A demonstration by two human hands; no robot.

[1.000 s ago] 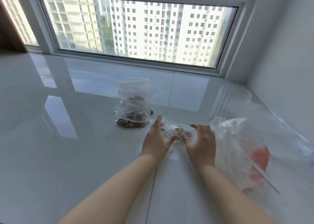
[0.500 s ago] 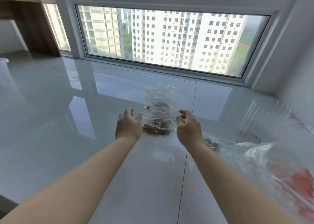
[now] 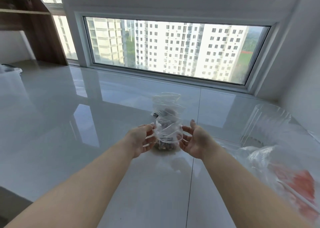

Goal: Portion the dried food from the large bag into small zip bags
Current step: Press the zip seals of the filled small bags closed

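Note:
A pile of small clear zip bags with brown dried food stands on the glossy white surface in the middle. My left hand and my right hand flank the nearest bag, palms turned inward, fingers relaxed and spread. Fingertips of both hands touch or nearly touch the bag's plastic; I cannot tell if they grip it. The large clear bag with a red print lies crumpled at the right.
A clear plastic cup stands at the right, behind the large bag. A window runs along the back edge. A wooden shelf unit stands far left, with crumpled plastic beside it. A wall closes the right side.
Both hands left the small bag by the large bag and moved forward to the pile of filled zip bags. They now flank it with palms facing in. The view tilted up.

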